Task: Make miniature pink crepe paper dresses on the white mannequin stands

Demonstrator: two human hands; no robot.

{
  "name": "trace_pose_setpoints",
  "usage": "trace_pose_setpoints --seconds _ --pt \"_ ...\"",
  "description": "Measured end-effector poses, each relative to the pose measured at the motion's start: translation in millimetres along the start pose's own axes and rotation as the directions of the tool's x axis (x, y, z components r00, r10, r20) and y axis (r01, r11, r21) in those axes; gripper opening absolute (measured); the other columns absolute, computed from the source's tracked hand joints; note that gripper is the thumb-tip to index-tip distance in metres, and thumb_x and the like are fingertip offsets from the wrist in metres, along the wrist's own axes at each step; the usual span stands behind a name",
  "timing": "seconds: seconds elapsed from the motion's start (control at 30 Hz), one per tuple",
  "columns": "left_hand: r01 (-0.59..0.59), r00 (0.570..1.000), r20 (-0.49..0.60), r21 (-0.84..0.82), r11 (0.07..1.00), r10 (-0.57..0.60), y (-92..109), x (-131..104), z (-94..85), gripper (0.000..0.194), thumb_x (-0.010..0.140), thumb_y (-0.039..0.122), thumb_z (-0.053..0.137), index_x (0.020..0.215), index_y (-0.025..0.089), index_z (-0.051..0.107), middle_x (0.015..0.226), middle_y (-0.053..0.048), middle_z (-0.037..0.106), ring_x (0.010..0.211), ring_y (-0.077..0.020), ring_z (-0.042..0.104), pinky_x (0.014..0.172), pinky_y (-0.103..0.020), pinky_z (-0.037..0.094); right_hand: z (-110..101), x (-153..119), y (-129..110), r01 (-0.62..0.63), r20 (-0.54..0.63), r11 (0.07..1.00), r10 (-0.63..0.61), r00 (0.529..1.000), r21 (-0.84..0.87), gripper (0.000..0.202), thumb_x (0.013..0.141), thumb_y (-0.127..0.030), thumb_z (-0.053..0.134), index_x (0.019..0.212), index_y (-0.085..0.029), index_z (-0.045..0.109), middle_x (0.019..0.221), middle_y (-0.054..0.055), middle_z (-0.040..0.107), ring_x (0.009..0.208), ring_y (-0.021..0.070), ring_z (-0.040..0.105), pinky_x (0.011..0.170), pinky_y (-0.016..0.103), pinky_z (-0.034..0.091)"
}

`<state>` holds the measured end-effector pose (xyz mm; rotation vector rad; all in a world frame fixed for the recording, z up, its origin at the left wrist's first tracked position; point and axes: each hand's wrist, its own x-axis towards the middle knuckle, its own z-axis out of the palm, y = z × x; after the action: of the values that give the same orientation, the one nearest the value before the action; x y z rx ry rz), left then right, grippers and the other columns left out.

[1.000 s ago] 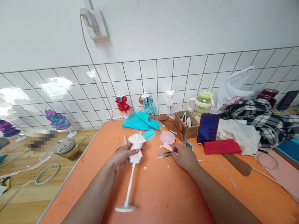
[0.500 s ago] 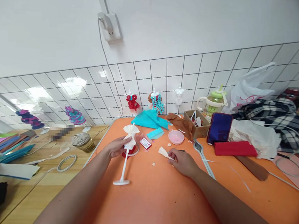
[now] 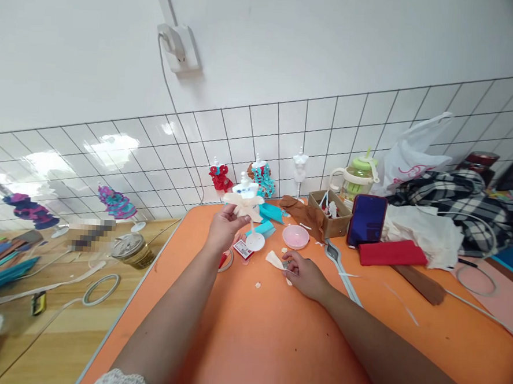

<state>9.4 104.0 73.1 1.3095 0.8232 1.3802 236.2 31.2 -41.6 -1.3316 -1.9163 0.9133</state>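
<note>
My left hand (image 3: 227, 228) is closed around a small white mannequin (image 3: 244, 188) dressed in cream fabric. The mannequin is raised above the orange table (image 3: 247, 342) and tilted, with its round white base (image 3: 256, 242) turned toward me. Low over the table, my right hand (image 3: 306, 273) is closed in a pinch near a cream fabric piece (image 3: 275, 260). Something small and metallic shows between its fingers, too small to name. Just behind that hand is a pink dish (image 3: 296, 237). A red and white box (image 3: 244, 248) lies beside the mannequin's base.
Dressed mannequins (image 3: 220, 177) and a bare one (image 3: 300, 170) stand by the tiled wall. A cardboard box (image 3: 333, 220), green-lidded cup (image 3: 358, 176), phone (image 3: 366, 220) and red cloth (image 3: 392, 252) are at the right. A glass jar (image 3: 133, 250) and tape ring (image 3: 101, 290) are at the left.
My left hand has lifted the mannequin up and to the right, tipping its base toward me. My right hand stays low beside the cream piece. The co-worker's hand at the far left has gone from view.
</note>
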Motion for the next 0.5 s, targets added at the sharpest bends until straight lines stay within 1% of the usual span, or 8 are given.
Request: trace_pose_setpoints --seconds 0.03,0.1,0.17,0.23,0.33,0.43,0.5 --pt "-0.023 0.999 0.027 0.037 0.999 0.022 -8 8 6.5 0.046 0.060 0.023 0.081 0.102 0.017 0.063 0.093 -0.002 0.069 0.088 -0.0184 0.064 0.086 -0.036 0.050 -1 0 3 0.001 0.010 0.999 -0.001 1.000 0.046 0.025 0.080 -0.025 0.055 0.105 -0.022 0.049 0.068 -0.004 0.062 0.062 0.0137 0.057 0.058 0.024 0.037" --pt "-0.028 0.999 0.046 0.057 0.998 0.025 -26 20 15.9 0.048 0.057 0.026 0.082 0.100 0.016 0.064 0.092 -0.004 0.069 0.088 -0.0208 0.064 0.084 -0.037 0.051 -2 0 8 0.012 0.040 0.994 -0.017 0.999 0.112 0.020 0.080 -0.025 0.056 0.099 -0.021 0.049 0.066 -0.004 0.061 0.058 0.0118 0.055 0.055 0.022 0.037" --pt "-0.029 0.998 0.056 0.075 0.997 0.025 -43 29 20.3 0.048 0.057 0.028 0.082 0.099 0.015 0.064 0.092 -0.004 0.069 0.090 -0.0218 0.064 0.083 -0.037 0.050 -3 0 11 0.033 0.070 0.991 -0.042 0.997 0.128 0.016 0.078 -0.024 0.057 0.092 -0.020 0.051 0.066 -0.004 0.060 0.057 0.0104 0.054 0.054 0.020 0.038" --pt "-0.033 0.998 0.063 0.090 0.995 0.028 -56 33 20.6 0.048 0.059 0.029 0.080 0.101 0.015 0.063 0.093 -0.005 0.068 0.091 -0.0222 0.063 0.084 -0.038 0.050 -3 1 13 0.048 0.083 0.992 -0.058 0.995 0.119 0.012 0.077 -0.022 0.058 0.087 -0.020 0.052 0.066 -0.004 0.061 0.057 0.0099 0.054 0.053 0.019 0.039" --pt "-0.044 0.997 0.066 0.120 0.992 0.037 -64 36 17.3 0.049 0.061 0.030 0.079 0.104 0.015 0.060 0.097 -0.005 0.068 0.095 -0.0224 0.063 0.085 -0.037 0.049 -1 1 13 0.064 0.080 0.994 -0.072 0.994 0.091 0.006 0.076 -0.021 0.058 0.081 -0.019 0.054 0.066 -0.003 0.060 0.056 0.0099 0.054 0.052 0.019 0.038" --pt "-0.052 0.997 0.070 0.151 0.987 0.041 -65 36 14.4 0.053 0.060 0.029 0.079 0.107 0.016 0.058 0.103 -0.007 0.067 0.100 -0.0235 0.061 0.087 -0.037 0.049 -1 1 10 0.085 0.064 0.995 -0.088 0.994 0.047 0.004 0.076 -0.022 0.058 0.079 -0.019 0.057 0.066 -0.002 0.059 0.057 0.0105 0.053 0.051 0.020 0.036" --pt "-0.052 0.996 0.078 0.160 0.986 0.040 -65 36 13.4 0.059 0.059 0.028 0.080 0.112 0.017 0.055 0.108 -0.008 0.065 0.103 -0.0245 0.060 0.087 -0.036 0.049 -2 1 8 0.110 0.050 0.994 -0.110 0.993 0.017 0.004 0.074 -0.021 0.060 0.077 -0.019 0.059 0.069 -0.002 0.061 0.062 0.0114 0.054 0.055 0.021 0.037"
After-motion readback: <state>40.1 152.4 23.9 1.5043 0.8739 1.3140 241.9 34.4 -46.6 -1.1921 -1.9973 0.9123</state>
